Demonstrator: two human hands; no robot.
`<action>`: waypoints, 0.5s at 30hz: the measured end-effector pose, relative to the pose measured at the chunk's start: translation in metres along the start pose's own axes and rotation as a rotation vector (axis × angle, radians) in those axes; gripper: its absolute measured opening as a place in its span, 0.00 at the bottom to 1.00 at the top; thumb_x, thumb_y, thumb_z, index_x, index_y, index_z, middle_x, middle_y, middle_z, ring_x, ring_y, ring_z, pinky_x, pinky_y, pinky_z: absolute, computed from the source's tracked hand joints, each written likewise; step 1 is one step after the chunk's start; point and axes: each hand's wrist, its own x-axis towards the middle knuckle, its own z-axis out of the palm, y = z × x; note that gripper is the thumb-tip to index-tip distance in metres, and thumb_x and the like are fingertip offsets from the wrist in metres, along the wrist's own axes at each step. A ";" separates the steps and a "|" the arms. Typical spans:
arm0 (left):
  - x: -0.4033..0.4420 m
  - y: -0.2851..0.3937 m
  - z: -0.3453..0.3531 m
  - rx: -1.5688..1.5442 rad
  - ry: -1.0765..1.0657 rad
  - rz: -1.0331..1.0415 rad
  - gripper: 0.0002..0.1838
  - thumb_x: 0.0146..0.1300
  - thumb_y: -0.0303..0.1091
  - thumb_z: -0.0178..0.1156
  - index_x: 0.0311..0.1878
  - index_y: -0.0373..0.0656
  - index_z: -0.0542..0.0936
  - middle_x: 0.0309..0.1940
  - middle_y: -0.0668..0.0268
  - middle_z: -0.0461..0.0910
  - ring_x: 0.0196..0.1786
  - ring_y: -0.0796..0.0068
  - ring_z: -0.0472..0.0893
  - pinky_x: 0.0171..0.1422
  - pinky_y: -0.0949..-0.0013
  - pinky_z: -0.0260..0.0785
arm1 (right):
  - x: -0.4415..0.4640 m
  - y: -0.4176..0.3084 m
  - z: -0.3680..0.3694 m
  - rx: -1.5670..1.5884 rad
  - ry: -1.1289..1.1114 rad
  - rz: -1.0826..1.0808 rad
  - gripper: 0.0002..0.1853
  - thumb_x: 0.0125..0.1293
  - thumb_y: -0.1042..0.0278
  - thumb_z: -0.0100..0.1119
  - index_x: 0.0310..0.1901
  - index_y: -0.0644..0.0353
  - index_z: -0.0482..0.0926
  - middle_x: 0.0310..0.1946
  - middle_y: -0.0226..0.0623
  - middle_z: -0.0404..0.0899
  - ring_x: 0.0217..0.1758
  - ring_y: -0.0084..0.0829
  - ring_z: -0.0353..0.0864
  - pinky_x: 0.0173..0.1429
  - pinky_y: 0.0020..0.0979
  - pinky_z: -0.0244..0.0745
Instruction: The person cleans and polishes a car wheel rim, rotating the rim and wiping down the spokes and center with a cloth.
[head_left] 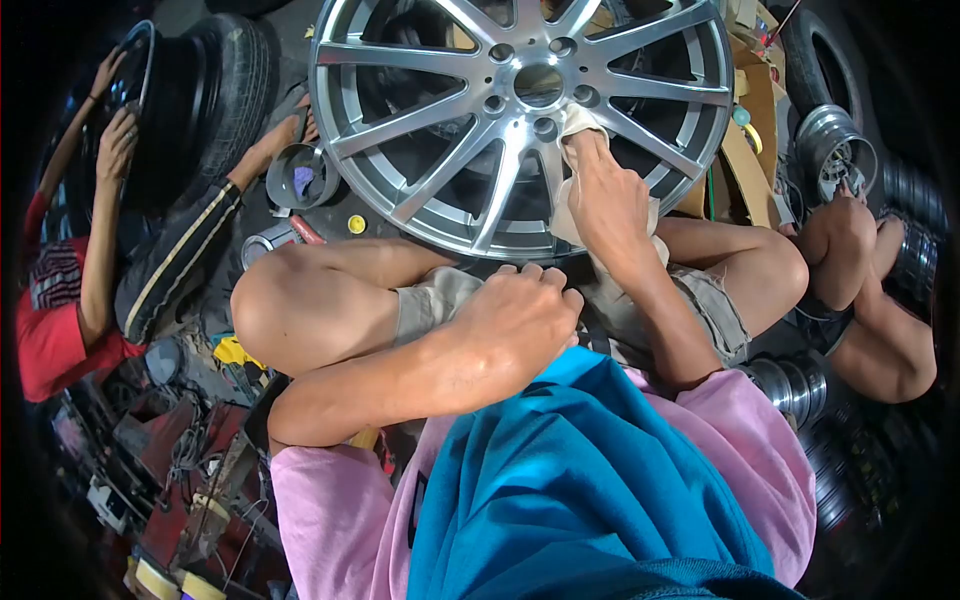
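Observation:
A silver multi-spoke wheel rim point(540, 45) stands before my crossed legs, its polished face toward me. My right hand point(607, 200) is closed on a cream-coloured cloth point(580, 125) and presses it on the rim near the hub, by the lower bolt holes. Part of the cloth hangs below the hand over the spokes. Over my lap, below the rim and apart from it, my left hand point(522, 325) is closed with its knuckles up. Its fingertips and palm are hidden, so whatever it may hold cannot be seen.
At the left, a person in a red shirt handles a wheel with a tyre point(235, 90). A metal can point(300, 175) and a small yellow lid point(357, 224) lie nearby. Cardboard boxes point(750, 150) stand right of the rim. Another person sits at far right near a smaller rim point(835, 150).

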 end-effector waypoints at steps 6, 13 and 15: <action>-0.003 -0.006 0.001 -0.074 0.042 0.000 0.17 0.71 0.42 0.63 0.47 0.33 0.78 0.44 0.49 0.79 0.51 0.47 0.80 0.54 0.49 0.75 | 0.000 0.001 -0.002 0.021 0.001 0.015 0.13 0.69 0.75 0.54 0.54 0.60 0.71 0.54 0.45 0.82 0.34 0.57 0.86 0.36 0.52 0.80; -0.009 -0.004 0.000 -0.098 0.037 0.018 0.18 0.72 0.42 0.63 0.49 0.32 0.79 0.46 0.47 0.80 0.52 0.46 0.81 0.56 0.49 0.75 | 0.001 0.002 0.003 0.115 -0.027 0.096 0.17 0.68 0.74 0.52 0.58 0.58 0.70 0.55 0.49 0.81 0.40 0.66 0.83 0.45 0.63 0.75; -0.010 -0.001 -0.001 -0.089 0.035 0.026 0.18 0.72 0.42 0.62 0.49 0.32 0.79 0.46 0.46 0.80 0.52 0.45 0.82 0.56 0.49 0.76 | 0.004 0.011 -0.001 0.155 0.008 0.071 0.16 0.68 0.75 0.53 0.57 0.59 0.71 0.52 0.51 0.82 0.42 0.66 0.83 0.46 0.61 0.75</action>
